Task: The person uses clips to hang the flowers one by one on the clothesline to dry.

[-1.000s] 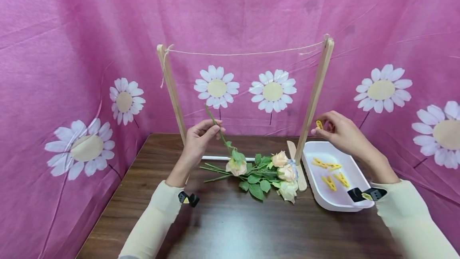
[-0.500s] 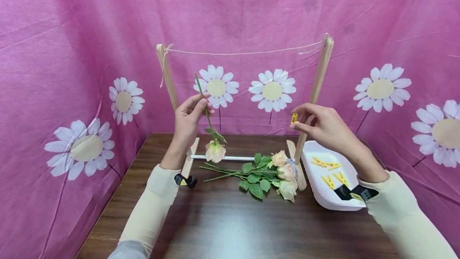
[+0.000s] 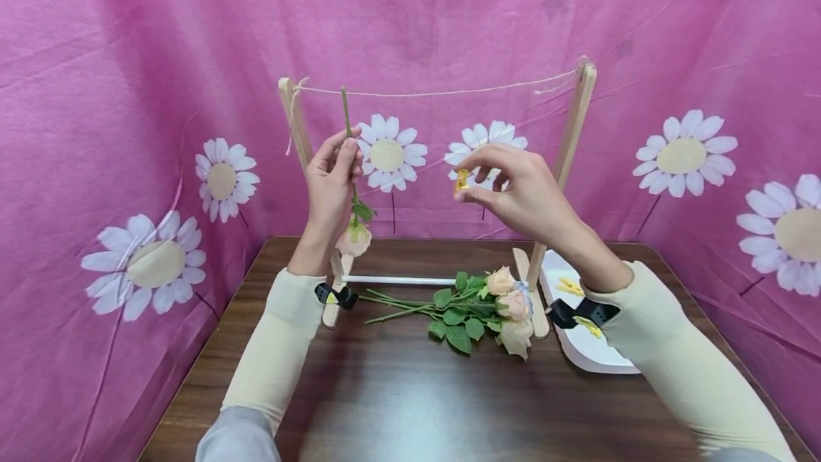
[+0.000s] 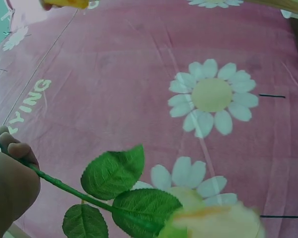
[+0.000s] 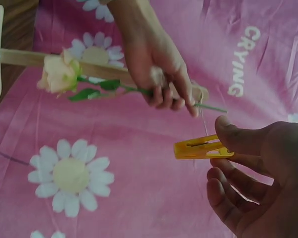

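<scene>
My left hand (image 3: 334,175) pinches the green stem of a peach rose (image 3: 355,239), which hangs bloom down beside the left post. The stem's cut end reaches up to the string (image 3: 442,94) tied between two wooden posts; whether they touch I cannot tell. Leaves and part of the bloom (image 4: 213,221) fill the low part of the left wrist view. Between thumb and fingers, my right hand (image 3: 513,180) holds a yellow clothespin (image 5: 201,148), right of the rose and below the string. Its jaws point toward the left hand in the right wrist view.
Several more roses (image 3: 515,305) lie on the brown table (image 3: 398,391) in front of the frame's white crossbar (image 3: 404,280). A white tray (image 3: 593,355) with yellow clothespins stands at right, partly behind the right forearm. Pink cloth with daisies surrounds the table.
The left hand has lifted the rose off the other roses, up and left to the string. From above the tray, the right hand has carried the clothespin left and up.
</scene>
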A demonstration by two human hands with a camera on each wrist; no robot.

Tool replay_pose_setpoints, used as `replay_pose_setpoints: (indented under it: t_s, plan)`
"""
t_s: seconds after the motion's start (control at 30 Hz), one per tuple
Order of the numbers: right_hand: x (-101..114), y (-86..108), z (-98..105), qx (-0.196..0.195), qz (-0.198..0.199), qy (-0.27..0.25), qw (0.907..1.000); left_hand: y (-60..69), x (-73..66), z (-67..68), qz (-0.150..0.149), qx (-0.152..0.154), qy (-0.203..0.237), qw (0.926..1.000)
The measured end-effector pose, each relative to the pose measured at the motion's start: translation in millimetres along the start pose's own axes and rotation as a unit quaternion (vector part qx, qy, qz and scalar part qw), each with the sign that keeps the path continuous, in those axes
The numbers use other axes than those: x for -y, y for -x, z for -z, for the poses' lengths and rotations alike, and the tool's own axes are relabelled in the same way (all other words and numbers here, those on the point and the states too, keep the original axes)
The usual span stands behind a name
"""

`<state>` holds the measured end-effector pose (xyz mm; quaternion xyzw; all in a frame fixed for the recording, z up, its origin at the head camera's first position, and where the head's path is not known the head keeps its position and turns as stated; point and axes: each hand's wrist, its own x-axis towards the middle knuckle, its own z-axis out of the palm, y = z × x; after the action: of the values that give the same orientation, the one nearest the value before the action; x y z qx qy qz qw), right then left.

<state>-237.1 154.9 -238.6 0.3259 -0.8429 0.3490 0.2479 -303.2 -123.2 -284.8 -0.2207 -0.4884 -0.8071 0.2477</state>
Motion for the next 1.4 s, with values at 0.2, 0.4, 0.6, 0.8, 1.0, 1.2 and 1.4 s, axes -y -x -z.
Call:
replay_pose_setpoints:
  t_s: [0.2, 0.4, 0.6, 0.8, 1.0, 1.2, 1.4]
  plan:
    - [19, -30.2, -15, -0.008, -0.010, -0.026, 0.9996, -14.9, -5.8, -5.5, -0.014, -0.028, 0.044, 0.9985]
    - [35, -68.8, -29, -0.052, -0.045, -0.105, 0.9921, -25.6, -3.5, -7.7, -0.014, -0.062, 0.011, 0.9979]
    - [43, -105.1, -42, -0.091, -0.060, -0.207, 0.9723, -28.7, -0.6, -7.4, 0.000, -0.087, -0.022, 0.9960]
    - [52, -139.9, -54, -0.122, -0.080, -0.298, 0.9434, -30.7, 0.9, -7.7, 0.007, -0.090, -0.030, 0.9955]
    - [58, -166.5, -66, -0.147, -0.110, -0.319, 0.9297, -31.6, 1.3, -9.0, 0.019, -0.103, -0.039, 0.9938]
    - [58, -178.5, -79, -0.154, -0.150, -0.312, 0.9254, -31.8, 1.2, -9.7, 0.020, -0.100, -0.039, 0.9941]
    - [60, -183.5, -88, -0.135, -0.210, -0.349, 0.9034, -30.9, 2.1, -8.1, 0.018, -0.100, -0.044, 0.9939]
